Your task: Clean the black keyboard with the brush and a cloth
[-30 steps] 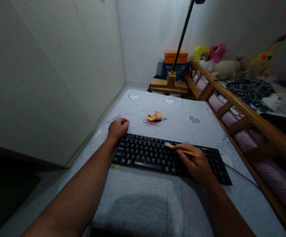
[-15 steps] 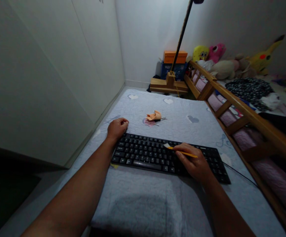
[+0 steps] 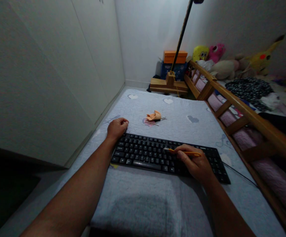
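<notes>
A tall pale cupboard [image 3: 54, 72] fills the left side, meeting a plain wall [image 3: 143, 36] at the back. A light blue bedspread [image 3: 133, 200] printed with hearts covers the flat surface in the middle. Along its right side runs a wooden rail [image 3: 245, 109], and beyond that lies a heap of soft toys [image 3: 225, 69], yellow, pink and beige. Near the wall, a dark pole [image 3: 181, 36] rises at a slant from a wooden base [image 3: 159, 85], in front of an orange box [image 3: 174, 57] resting on a blue box [image 3: 179, 70].

A black keyboard [image 3: 145, 153] lies across the bedspread, its cable [image 3: 241, 175] leading off to the right. The left hand [image 3: 117, 128] is at the far left corner of the keyboard, fingers bent in close together; whether they grip its edge, I cannot tell. The right hand [image 3: 193, 164] is over the right part of the keyboard, thumb and fingers pinching a small brush [image 3: 192, 153] with a yellow handle. Its pale tip points left, at the keys right of the middle. Past the keyboard lies a crumpled orange cloth [image 3: 154, 115], with thin sticks [image 3: 154, 124] beside it.
</notes>
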A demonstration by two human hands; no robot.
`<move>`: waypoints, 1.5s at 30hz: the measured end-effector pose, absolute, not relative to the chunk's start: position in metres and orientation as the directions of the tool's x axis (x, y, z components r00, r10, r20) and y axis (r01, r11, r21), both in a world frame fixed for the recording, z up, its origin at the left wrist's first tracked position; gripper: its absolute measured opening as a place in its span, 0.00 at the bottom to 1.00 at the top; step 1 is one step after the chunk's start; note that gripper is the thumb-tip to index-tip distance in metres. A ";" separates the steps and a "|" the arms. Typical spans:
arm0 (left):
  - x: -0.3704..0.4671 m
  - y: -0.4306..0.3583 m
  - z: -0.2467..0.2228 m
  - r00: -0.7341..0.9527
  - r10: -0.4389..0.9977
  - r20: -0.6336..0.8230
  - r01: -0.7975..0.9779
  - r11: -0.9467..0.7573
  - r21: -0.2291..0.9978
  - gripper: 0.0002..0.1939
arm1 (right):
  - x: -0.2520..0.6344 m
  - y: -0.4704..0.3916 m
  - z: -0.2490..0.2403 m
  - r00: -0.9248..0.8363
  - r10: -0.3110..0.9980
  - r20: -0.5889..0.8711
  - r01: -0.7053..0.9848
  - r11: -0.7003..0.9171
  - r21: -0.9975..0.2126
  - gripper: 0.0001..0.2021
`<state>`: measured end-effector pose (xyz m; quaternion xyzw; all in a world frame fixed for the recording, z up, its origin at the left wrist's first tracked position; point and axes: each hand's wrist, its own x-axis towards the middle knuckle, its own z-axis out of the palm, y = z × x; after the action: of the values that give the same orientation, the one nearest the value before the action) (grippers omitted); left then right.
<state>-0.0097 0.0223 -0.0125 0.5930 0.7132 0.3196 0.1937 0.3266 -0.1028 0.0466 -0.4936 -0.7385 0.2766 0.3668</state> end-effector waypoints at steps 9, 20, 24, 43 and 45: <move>-0.008 0.021 -0.010 -0.226 0.970 0.092 0.719 0.102 0.687 0.18 | 0.331 -0.105 0.042 -0.174 0.971 0.166 0.375 0.221 -0.900 0.13; -0.009 0.022 -0.012 -0.230 0.969 0.095 0.708 0.099 0.699 0.17 | 0.327 -0.100 0.039 -0.081 0.958 0.274 0.520 0.275 -0.809 0.10; -0.009 0.022 -0.012 -0.228 0.969 0.094 0.705 0.098 0.702 0.17 | 0.326 -0.102 0.040 -0.166 0.955 0.244 0.521 0.295 -0.801 0.10; -0.008 0.022 -0.010 -0.223 0.971 0.081 0.714 0.106 0.692 0.18 | 0.332 -0.106 0.049 -0.286 0.958 0.015 0.278 0.098 -0.956 0.13; -0.009 0.022 -0.011 -0.225 0.971 0.082 0.710 0.106 0.696 0.18 | 0.333 -0.105 0.049 -0.261 0.964 0.045 0.287 0.122 -0.950 0.13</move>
<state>-0.0086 0.0221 -0.0110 0.5879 0.7147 0.3188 0.2048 0.3332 -0.1053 0.0492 -0.4809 -0.6505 0.4555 0.3716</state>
